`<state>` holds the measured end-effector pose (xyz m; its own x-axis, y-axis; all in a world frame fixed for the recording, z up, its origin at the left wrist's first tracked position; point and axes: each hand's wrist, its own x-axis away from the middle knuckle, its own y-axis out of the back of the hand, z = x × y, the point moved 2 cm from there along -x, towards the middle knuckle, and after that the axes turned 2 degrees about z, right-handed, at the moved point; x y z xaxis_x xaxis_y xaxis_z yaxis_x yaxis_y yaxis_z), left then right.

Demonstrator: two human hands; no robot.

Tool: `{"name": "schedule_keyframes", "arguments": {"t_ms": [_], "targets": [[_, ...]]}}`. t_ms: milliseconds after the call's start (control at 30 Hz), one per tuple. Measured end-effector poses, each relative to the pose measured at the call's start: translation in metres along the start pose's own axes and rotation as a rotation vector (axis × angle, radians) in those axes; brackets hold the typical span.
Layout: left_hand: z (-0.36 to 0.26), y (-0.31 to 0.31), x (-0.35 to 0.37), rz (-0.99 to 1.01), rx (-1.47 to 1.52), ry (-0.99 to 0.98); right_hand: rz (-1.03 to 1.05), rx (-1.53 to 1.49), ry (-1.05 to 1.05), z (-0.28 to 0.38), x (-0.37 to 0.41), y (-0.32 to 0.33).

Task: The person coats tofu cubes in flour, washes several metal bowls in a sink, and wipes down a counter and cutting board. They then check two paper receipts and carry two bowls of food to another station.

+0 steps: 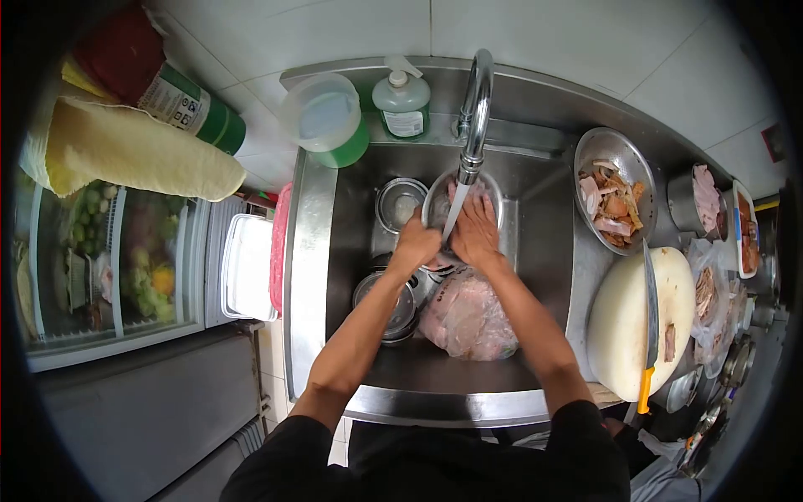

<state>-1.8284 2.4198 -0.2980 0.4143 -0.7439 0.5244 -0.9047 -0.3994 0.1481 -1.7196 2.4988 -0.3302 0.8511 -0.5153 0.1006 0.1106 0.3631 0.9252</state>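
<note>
Water runs from the curved faucet into a round metal bowl in the sink. Pinkish pieces, perhaps meat, show inside it, partly hidden by the stream. My left hand is closed at the bowl's near left rim and seems to grip it; its fingertips are hidden. Over the bowl's right side lies my right hand, fingers stretched out and reaching inside. A clear plastic bag of pale pink meat rests between my forearms. Beside my left hand stands a small metal pot.
Metal lidded pots sit at the sink's left. Behind stand a soap pump bottle and a plastic tub of green liquid. At right are a metal bowl of meat scraps and a knife across a round cutting board.
</note>
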Motion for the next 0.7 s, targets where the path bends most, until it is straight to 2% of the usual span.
{"name": "schedule_keyframes", "arguments": {"t_ms": [67, 100, 133, 167, 200, 267, 300, 333, 367, 433, 467, 500, 533, 567, 600, 667, 700], "targets": [[-0.011, 0.001, -0.013, -0.131, -0.34, -0.182, -0.482, -0.538, 0.035, 0.009, -0.018, -0.038], [-0.019, 0.006, -0.019, -0.202, -0.546, -0.264, -0.353, -0.509, 0.115, 0.01, -0.015, -0.036], [-0.026, 0.014, -0.016, -0.204, -0.566, -0.293, -0.218, -0.487, 0.193, 0.008, -0.008, -0.03], [-0.033, 0.022, -0.01, -0.209, -0.588, -0.329, -0.117, -0.169, 0.158, 0.001, -0.005, -0.033], [-0.037, 0.021, -0.001, -0.203, -0.59, -0.309, -0.101, -0.181, 0.155, -0.004, -0.001, -0.031], [-0.043, 0.014, 0.008, -0.079, -0.852, -0.302, -0.409, -0.039, 0.007, -0.011, 0.005, -0.024], [-0.043, 0.012, 0.005, -0.053, -0.904, -0.367, -0.402, -0.047, 0.005, -0.001, 0.008, -0.03], [-0.044, 0.01, 0.002, -0.049, -0.904, -0.354, -0.6, -0.137, -0.118, 0.013, 0.018, -0.037], [-0.048, 0.009, 0.003, -0.16, -0.935, -0.478, -0.791, -0.226, -0.247, 0.023, 0.035, -0.043], [-0.048, 0.006, 0.007, -0.306, -0.983, -0.705, -0.044, -0.975, -0.339, 0.023, 0.062, -0.13], [-0.049, 0.006, 0.009, -0.302, -0.985, -0.7, 0.094, -0.877, -0.221, 0.039, 0.072, -0.166], [-0.05, 0.005, 0.013, -0.267, -1.057, -0.802, 0.226, -0.776, -0.099, 0.065, 0.078, -0.193], [-0.051, 0.005, 0.017, -0.231, -1.13, -0.901, 0.14, -0.708, -0.057, 0.09, 0.079, -0.201], [-0.051, 0.007, 0.023, -0.31, -1.159, -0.958, 0.051, -0.642, -0.012, 0.112, 0.079, -0.206], [-0.05, 0.01, 0.029, -0.31, -1.176, -0.957, 0.044, -0.655, -0.005, 0.125, 0.082, -0.229], [-0.049, 0.022, 0.039, -0.377, -1.191, -0.805, -0.009, -0.532, 0.038, 0.148, 0.081, -0.287], [-0.044, 0.033, 0.043, -0.36, -1.212, -0.762, 0.34, -0.482, -0.053, 0.154, 0.08, -0.285]]}}
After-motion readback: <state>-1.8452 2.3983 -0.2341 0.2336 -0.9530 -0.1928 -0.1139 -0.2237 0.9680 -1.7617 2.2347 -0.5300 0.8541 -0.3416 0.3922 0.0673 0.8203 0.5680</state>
